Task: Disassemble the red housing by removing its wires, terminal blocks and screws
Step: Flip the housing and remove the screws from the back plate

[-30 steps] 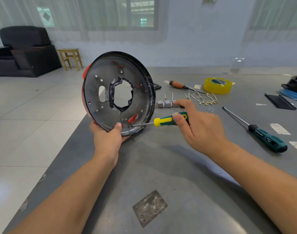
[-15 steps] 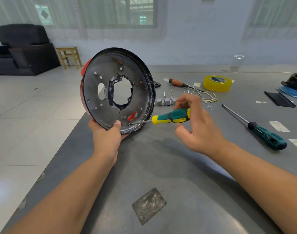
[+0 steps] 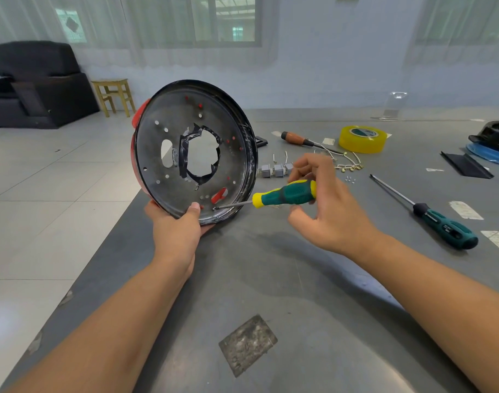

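Observation:
The round red housing [image 3: 169, 171] stands on edge at the table's left side, its dark metal base plate facing me with a ragged central hole. My left hand [image 3: 176, 231] grips its lower rim, thumb on the plate. My right hand [image 3: 325, 205] holds a green-and-yellow screwdriver [image 3: 285, 193] by the handle with its fingertips. The tip rests on a screw [image 3: 214, 208] near the plate's lower rim. Grey terminal blocks [image 3: 275, 170], loose wires [image 3: 346, 161] and small screws [image 3: 350, 179] lie on the table behind my right hand.
On the grey table [image 3: 271, 279] lie a long green-handled screwdriver [image 3: 430, 214], a brown-handled tool [image 3: 298, 139], a yellow tape roll [image 3: 361, 139], a black strip [image 3: 465, 164] and a black-and-blue part [image 3: 492, 143]. The table's left edge runs just below the housing.
My right hand's fingers have shifted around the screwdriver handle, from a full grasp to a fingertip hold. The tip stays on the same screw. The housing and left hand hold still.

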Motion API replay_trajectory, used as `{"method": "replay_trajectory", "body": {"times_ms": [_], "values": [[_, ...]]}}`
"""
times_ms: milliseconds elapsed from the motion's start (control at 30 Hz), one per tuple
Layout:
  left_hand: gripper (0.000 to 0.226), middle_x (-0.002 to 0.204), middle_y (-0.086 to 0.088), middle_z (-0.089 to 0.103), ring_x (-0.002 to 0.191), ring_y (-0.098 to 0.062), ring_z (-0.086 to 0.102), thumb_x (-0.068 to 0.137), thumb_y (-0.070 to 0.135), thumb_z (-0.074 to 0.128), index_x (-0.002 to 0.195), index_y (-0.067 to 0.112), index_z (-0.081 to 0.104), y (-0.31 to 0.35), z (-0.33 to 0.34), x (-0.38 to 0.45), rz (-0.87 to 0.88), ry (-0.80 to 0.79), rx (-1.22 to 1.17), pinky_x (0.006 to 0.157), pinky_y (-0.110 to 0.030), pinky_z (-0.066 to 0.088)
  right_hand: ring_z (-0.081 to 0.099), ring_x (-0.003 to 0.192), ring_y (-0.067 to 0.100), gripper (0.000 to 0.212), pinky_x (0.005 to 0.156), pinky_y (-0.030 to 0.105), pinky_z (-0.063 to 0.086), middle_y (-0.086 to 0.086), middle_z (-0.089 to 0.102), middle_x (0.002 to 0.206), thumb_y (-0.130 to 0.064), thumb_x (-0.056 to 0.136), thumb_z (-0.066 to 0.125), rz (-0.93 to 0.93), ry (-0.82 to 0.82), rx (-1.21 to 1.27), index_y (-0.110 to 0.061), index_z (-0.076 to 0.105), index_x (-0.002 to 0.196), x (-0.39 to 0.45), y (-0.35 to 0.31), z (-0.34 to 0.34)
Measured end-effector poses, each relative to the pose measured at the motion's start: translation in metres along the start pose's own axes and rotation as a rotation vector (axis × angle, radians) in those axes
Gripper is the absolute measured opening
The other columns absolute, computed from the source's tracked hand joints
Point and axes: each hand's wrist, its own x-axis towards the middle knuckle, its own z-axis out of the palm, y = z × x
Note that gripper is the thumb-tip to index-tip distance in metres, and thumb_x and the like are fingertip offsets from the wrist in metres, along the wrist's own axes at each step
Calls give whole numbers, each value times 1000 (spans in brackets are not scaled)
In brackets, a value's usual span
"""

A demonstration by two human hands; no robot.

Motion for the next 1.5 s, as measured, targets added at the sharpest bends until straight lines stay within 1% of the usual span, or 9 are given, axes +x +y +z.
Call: {"method": "replay_trajectory", "body": {"times_ms": [133,267,400,533,667,833,1033,1167,1500], "values": [[51,124,4,62,105,-17,73,101,-3,61,141,17,37,0,0,0,-1,-7,-10,74,-33,65,55,62,9,40,50,25,38,-7,55,70,-56,94,49,131,37,-41,-38,32,125,2,2,2],[48,124,3,63,103,-16,73,102,-4,60,138,17,38,0,1,-1,4,-12,-19,71,-32,65,56,81,10,52,67,28,51,-6,52,101,-29,89,65,63,-9,59,-33,27,125,2,5,1],[52,126,3,62,104,-15,73,101,-4,61,142,16,37,0,1,-1,6,-11,-24,74,-34,66,56,61,10,40,54,27,47,-7,58,73,-62,91,46,167,44,33,-40,31,120,3,3,1],[51,127,1,63,105,-17,73,101,-4,61,141,17,37,-1,0,-1,5,-12,-9,75,-34,66,58,75,19,50,62,27,52,-11,54,96,-31,82,63,109,15,130,-39,28,118,3,0,0],[49,126,2,63,107,-19,73,101,-3,62,138,19,38,0,-1,-1,6,-12,-8,81,-41,66,58,62,14,38,56,27,48,-3,60,70,-63,93,53,216,55,75,-39,35,117,4,0,1],[48,125,1,63,109,-22,73,101,-4,62,136,19,38,-1,0,0,8,-10,-17,85,-45,66,55,79,17,47,63,29,51,-8,56,99,-12,86,73,130,54,172,-31,42,116,4,-4,1],[46,127,0,63,110,-22,73,101,-4,61,134,20,38,0,0,0,7,-15,-33,87,-46,65,63,64,15,23,60,31,53,-4,67,82,-43,96,64,247,80,120,-34,48,110,2,2,4],[45,129,-1,62,110,-21,72,102,-4,61,131,22,39,0,-1,-1,4,-21,-40,83,-41,66,57,79,10,24,64,21,50,-16,60,93,-27,80,68,241,78,221,-31,58,100,2,1,4],[44,124,1,63,109,-21,72,102,-4,61,127,25,39,0,-1,0,-2,-19,-50,83,-43,66,57,85,27,29,74,38,54,-3,63,97,-2,76,69,337,89,416,-19,63,98,-1,2,3]]}}
